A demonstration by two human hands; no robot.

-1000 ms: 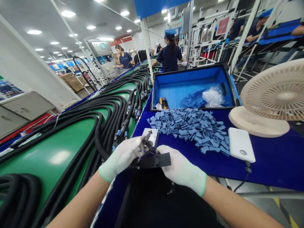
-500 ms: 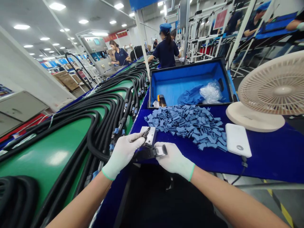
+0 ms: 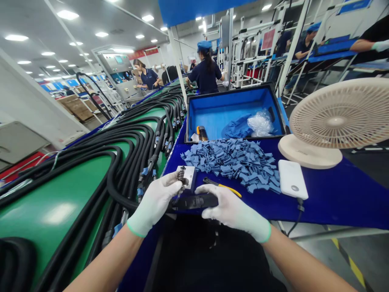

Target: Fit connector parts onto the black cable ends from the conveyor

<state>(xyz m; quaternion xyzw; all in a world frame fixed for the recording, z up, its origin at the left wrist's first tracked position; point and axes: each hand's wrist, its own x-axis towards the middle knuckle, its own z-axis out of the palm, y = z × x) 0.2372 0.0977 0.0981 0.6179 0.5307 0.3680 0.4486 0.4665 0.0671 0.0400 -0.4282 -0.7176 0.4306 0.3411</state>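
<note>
My left hand (image 3: 158, 199), in a white glove, pinches a small dark coiled part (image 3: 181, 173) beside a white block (image 3: 190, 177). My right hand (image 3: 227, 206), also gloved, curves around the end of a black elongated part (image 3: 194, 202), thumb and fingers apart; whether it touches the part is unclear. That black part lies at the table's near edge, between my hands. Pliers with a yellow handle (image 3: 232, 190) rest just beyond my right hand. Behind them spreads a pile of blue plastic pieces (image 3: 234, 160).
Black hoses (image 3: 133, 162) run along the green surface (image 3: 69, 182) at left. A blue crate (image 3: 234, 99) stands behind the pile. A white device (image 3: 292, 178) and a beige fan (image 3: 337, 117) are at right. Several people work farther back.
My right hand has opened around the black part, and the shiny metal piece near its fingers no longer shows. The yellow-handled pliers have come into sight. The view has shifted slightly.
</note>
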